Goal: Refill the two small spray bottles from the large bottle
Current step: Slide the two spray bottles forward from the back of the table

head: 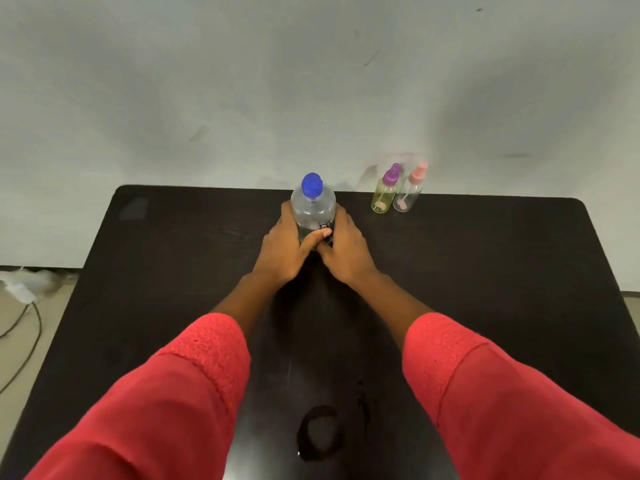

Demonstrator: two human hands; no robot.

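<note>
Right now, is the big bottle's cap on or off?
On. The blue cap sits on top of the large bottle, which is upright.

Large bottle (312,209) clear glossy plastic; table (485,258) dark matt wood-grain; sleeves (194,375) red textured cloth.

- Single head-worn view, wide-angle, looked forward and down over the dark worktop (485,258).
- Faced the pale wall (207,81); red sleeves (166,393) filled the near edge, close in.

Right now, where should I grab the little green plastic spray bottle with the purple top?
Probably the green plastic spray bottle by its upright body, below the purple top, coming from the front-left: the clear pink-topped spray bottle stands close on its right.
</note>
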